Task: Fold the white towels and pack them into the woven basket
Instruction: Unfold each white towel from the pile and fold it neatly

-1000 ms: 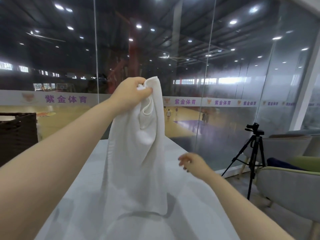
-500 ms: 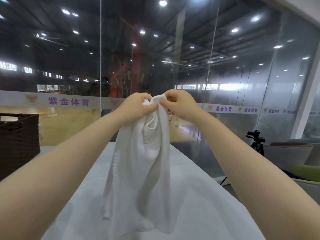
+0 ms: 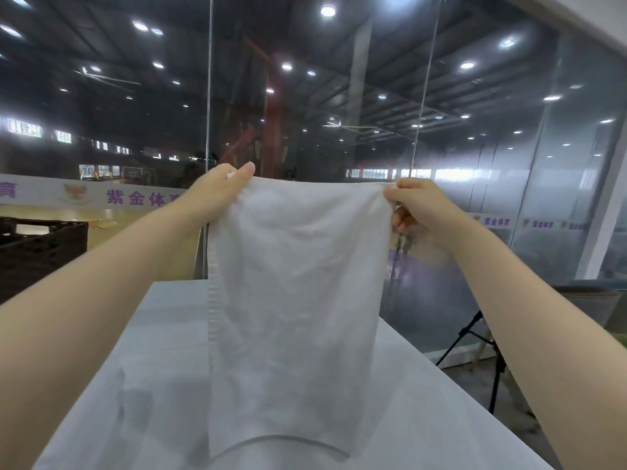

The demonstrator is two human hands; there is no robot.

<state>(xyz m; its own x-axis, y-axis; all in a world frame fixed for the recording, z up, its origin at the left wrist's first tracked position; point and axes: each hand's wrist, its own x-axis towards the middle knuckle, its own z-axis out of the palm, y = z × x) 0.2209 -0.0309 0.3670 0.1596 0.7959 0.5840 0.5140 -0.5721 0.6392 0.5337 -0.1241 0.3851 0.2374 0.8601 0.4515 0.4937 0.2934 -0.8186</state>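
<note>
A: White surface [image 3: 163,334] before glass wall; woven basket [image 3: 40,252] far left.
B: Towel [image 3: 295,300]?
A: Hanging spread, top corners pinched by left hand [image 3: 217,191] and right hand [image 3: 420,208] fingers.

Table [image 3: 424,401]: white cloth cover, wrinkled at left. Woven basket [image 3: 40,252]: dark, at far left; contact with the tabletop hidden by forearm.
</note>
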